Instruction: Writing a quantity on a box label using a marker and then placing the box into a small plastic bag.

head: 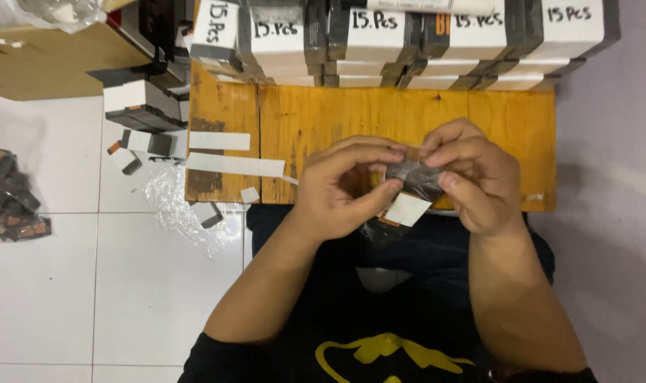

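Both hands meet over the near edge of a low wooden board. My left hand and my right hand together pinch a small dark packet in clear plastic. A white label hangs from the packet's lower side, under my left thumb. The plastic trails down towards my lap.
Stacked white-and-black boxes line the board's far edge. White paper strips lie on its left part. On the white tiled floor at left are loose small boxes, crumpled plastic wrap, a bag of dark packets and brown cardboard.
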